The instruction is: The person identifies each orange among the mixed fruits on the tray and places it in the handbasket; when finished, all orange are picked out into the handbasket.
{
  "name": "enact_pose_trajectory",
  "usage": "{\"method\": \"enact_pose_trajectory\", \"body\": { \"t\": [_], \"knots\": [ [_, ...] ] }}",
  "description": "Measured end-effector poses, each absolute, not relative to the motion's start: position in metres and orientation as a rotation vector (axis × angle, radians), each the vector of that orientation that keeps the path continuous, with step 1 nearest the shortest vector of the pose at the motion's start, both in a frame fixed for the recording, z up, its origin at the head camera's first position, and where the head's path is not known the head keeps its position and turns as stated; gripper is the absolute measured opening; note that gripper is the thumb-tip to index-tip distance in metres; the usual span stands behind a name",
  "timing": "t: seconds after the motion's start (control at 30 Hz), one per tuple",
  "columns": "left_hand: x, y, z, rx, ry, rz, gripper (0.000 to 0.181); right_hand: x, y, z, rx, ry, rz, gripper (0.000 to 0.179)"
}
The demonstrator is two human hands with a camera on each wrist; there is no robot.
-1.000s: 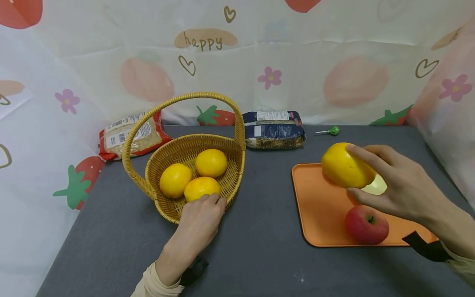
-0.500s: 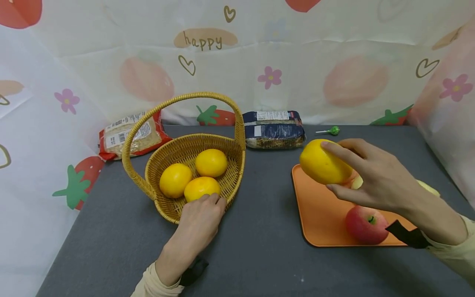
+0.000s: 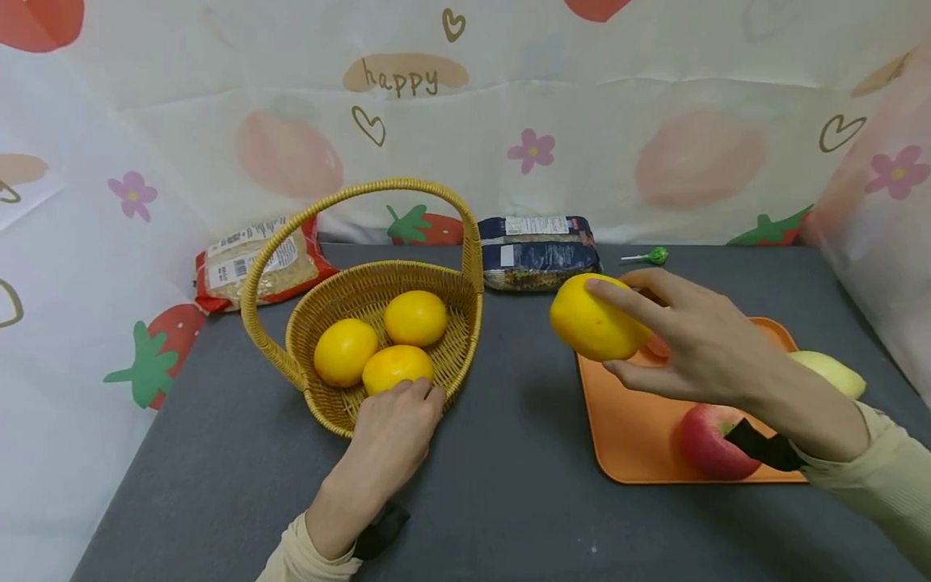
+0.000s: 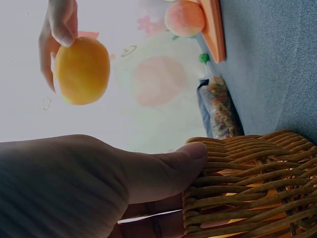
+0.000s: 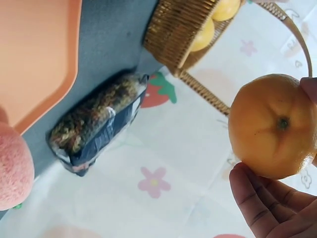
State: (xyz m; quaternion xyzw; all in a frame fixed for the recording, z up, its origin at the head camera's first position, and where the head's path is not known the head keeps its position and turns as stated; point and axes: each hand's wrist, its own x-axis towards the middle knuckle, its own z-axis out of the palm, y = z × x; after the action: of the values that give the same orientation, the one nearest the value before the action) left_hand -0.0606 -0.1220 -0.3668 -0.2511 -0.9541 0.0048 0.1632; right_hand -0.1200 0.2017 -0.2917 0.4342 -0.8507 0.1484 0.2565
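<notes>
My right hand (image 3: 698,343) holds a yellow-skinned orange (image 3: 596,319) between thumb and fingers, raised over the left edge of the orange tray (image 3: 614,444). The right wrist view shows this orange's dimpled stem end (image 5: 283,123). My left hand (image 3: 396,428) grips the near rim of a wicker basket (image 3: 458,335), its thumb (image 4: 190,153) on the weave in the left wrist view. Inside the basket lie three similar oranges (image 3: 414,318), the nearest partly hidden by the left hand. A red apple (image 3: 705,449) sits on the tray, partly covered by the right wrist strap.
A peach (image 5: 12,168) and a pale yellow fruit (image 3: 829,373) are at the tray, partly behind the right arm. Along the back lie a red-edged bag (image 3: 258,267), a dark blue bag (image 3: 541,255) and a green lollipop (image 3: 657,256). The basket's tall handle (image 3: 378,188) arches upward.
My right hand has carried the orange leftward, from over the tray's middle toward the basket. The pale fruit behind the arm has come into sight. My left hand stays at the basket rim.
</notes>
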Motion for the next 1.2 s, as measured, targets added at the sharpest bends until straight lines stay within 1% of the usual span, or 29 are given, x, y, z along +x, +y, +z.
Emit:
{"method": "enact_pose_trajectory", "body": {
  "t": [0.2, 0.4, 0.77, 1.2],
  "knots": [
    [-0.06, -0.122, -0.367, -0.715, -2.714, 0.009, 0.02, -0.122, 0.193, -0.293, 1.194, -2.369, 0.382, 0.064],
    [-0.061, -0.122, -0.368, -0.713, -2.713, 0.018, 0.021, -0.126, 0.183, -0.295, 1.231, -2.407, 0.356, 0.06],
    [-0.06, -0.122, -0.367, -0.712, -2.717, 0.016, 0.02, -0.132, 0.162, -0.298, 1.262, -2.46, 0.311, 0.074],
    [-0.061, -0.122, -0.368, -0.718, -2.712, 0.018, 0.02, -0.141, 0.135, -0.306, 1.312, -2.523, 0.33, 0.075]
  ]
}}
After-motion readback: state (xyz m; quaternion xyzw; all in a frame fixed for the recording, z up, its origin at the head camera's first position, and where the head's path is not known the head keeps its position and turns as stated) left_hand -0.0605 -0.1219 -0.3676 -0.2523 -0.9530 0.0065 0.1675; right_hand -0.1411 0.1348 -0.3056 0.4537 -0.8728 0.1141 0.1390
